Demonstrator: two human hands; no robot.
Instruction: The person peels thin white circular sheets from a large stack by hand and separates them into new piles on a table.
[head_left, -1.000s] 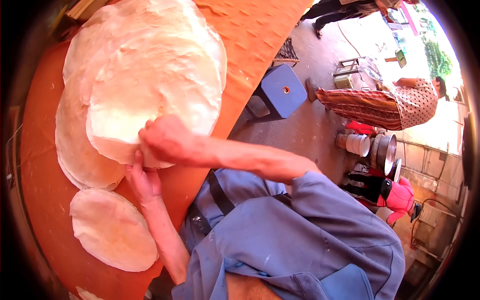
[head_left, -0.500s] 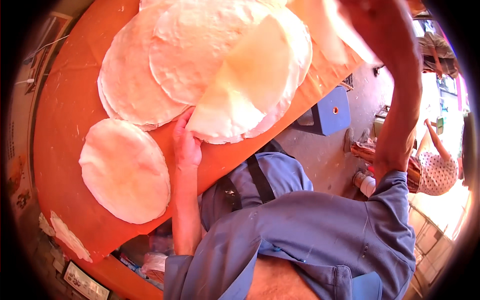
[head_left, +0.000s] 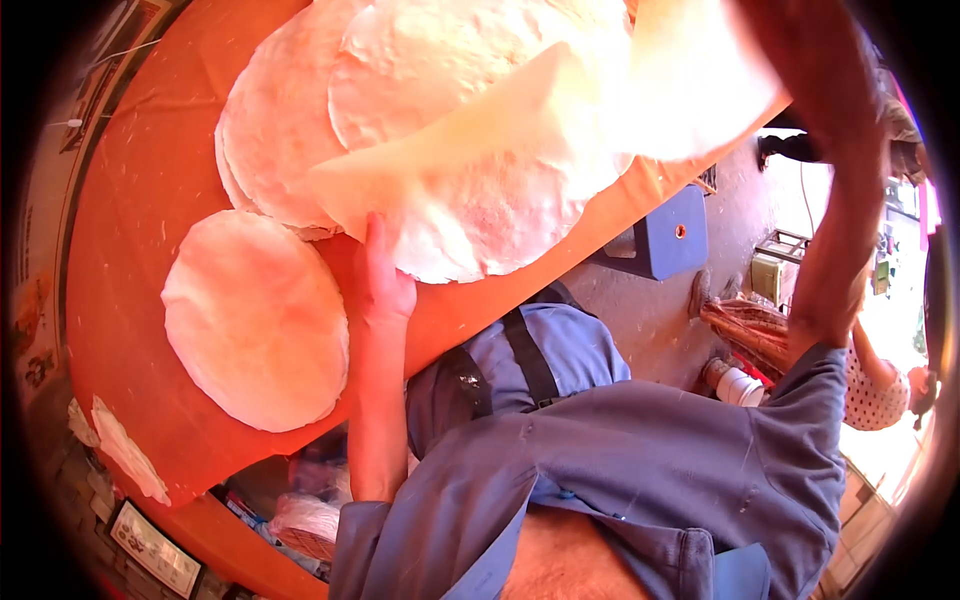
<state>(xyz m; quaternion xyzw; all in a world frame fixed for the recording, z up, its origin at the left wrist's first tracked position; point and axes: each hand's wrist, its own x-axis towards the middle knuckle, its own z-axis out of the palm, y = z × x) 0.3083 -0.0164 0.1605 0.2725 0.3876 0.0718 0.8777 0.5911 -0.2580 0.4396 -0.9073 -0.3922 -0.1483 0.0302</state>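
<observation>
My left hand (head_left: 388,285) is at the near edge of a stack of large thin round flatbreads (head_left: 470,225). One digit stretches up over the edge of a folded sheet of flatbread (head_left: 450,125); the other fingers are partly hidden by bread, apparently pinching it. This sheet's flap rises off the stack and points left. My right arm reaches up at the right, and my right hand (head_left: 775,15) is cut off and blurred at the top edge, its fingers hidden. Beside it hangs a bright, overexposed pale sheet (head_left: 690,90). A smaller round flatbread (head_left: 258,320) lies alone, left of my left hand.
The stack rests on an orange-covered table (head_left: 130,260) with a scrap of dough (head_left: 130,450) at its near left edge. A blue stool (head_left: 675,235) stands on the floor right of the table. Another person (head_left: 880,385) is at the far right, near a white bucket (head_left: 738,387).
The folded sheet's flap has lifted and swung left across the stack. My right arm has moved right, and the pale sheet near it shows more. The view has shifted slightly.
</observation>
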